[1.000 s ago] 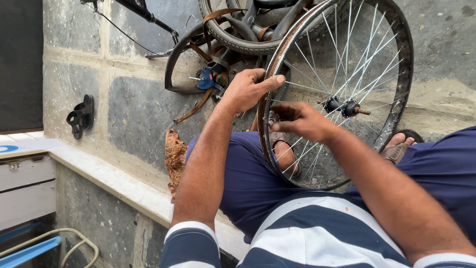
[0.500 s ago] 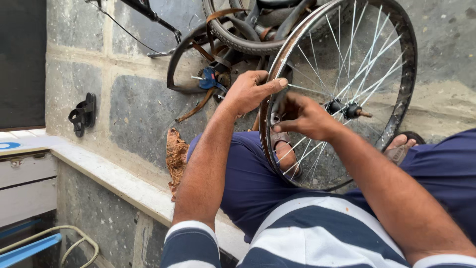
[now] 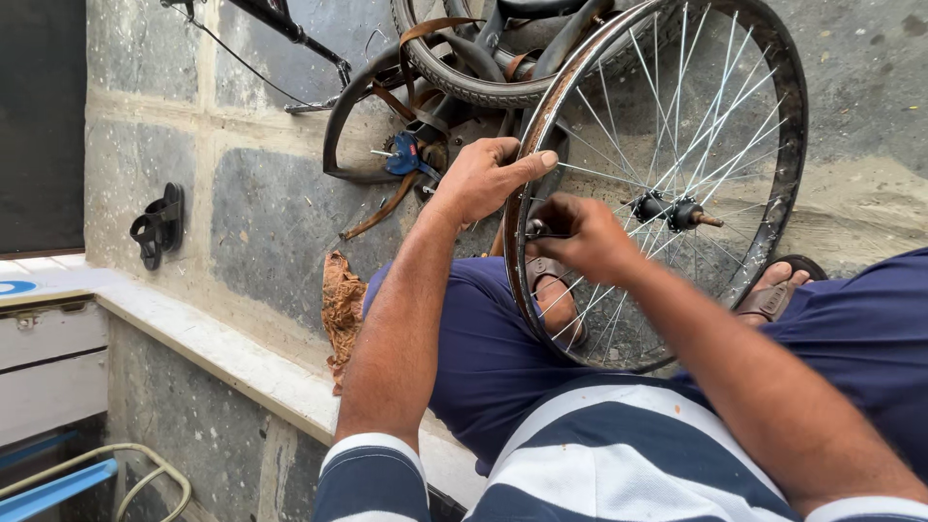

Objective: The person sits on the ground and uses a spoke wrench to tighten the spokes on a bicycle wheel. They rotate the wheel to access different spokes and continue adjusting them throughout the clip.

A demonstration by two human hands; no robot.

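A bare bicycle wheel (image 3: 773, 208) with a rusty rim, thin spokes and a hub stands upright between my legs. My left hand (image 3: 483, 179) grips the rim on its left side, thumb lying along the rim's edge. My right hand (image 3: 575, 237) is closed on a small tool at a spoke end, right against the inside of the rim just below my left hand. The tool itself is mostly hidden by my fingers. My sandalled feet show behind the spokes.
Old tyres (image 3: 464, 72), a curved mudguard (image 3: 353, 106) and bicycle parts lie on the paved ground beyond the wheel. A brown rag (image 3: 340, 309) rests by a pale kerb (image 3: 222, 353). A black sandal (image 3: 159, 227) lies at the left.
My right hand has edged slightly left along the rim toward my left hand, working at the spoke end. My left hand keeps its hold on the rim.
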